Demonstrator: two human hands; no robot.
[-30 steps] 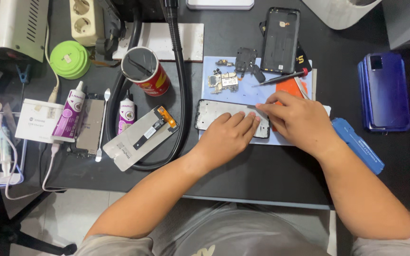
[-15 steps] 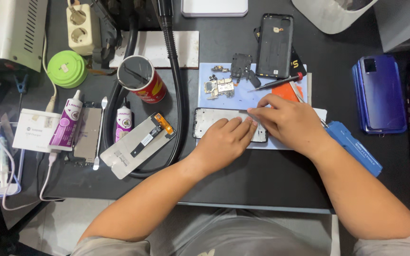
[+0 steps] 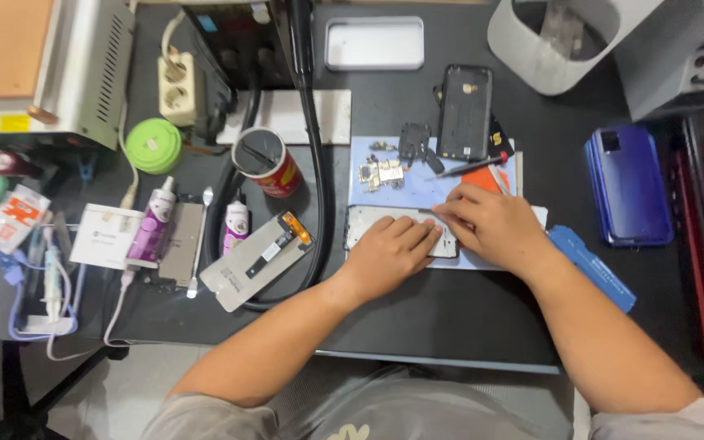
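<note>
Phone frame (image 3: 368, 224), pale and flat, lying on the blue mat (image 3: 401, 186) toward the middle of the worktop (image 3: 450, 318), pinned under both hands. Left hand (image 3: 389, 254) pressed flat on its right half, fingers loosely curled, clasping nothing. Right hand (image 3: 495, 226) touching the frame's right end, fingertips pinched at its edge. Beyond, toward the far edge: small circuit board (image 3: 380, 173), black back cover (image 3: 464, 112), red-handled screwdriver (image 3: 474, 165).

On the desk (image 3: 417, 318), both hands rest on a phone frame (image 3: 368, 224) lying on a mat (image 3: 417, 183). Behind it sit small parts, perhaps circuit boards (image 3: 380, 173). A can (image 3: 266, 161) stands left; a phone (image 3: 629, 183) lies right.
</note>
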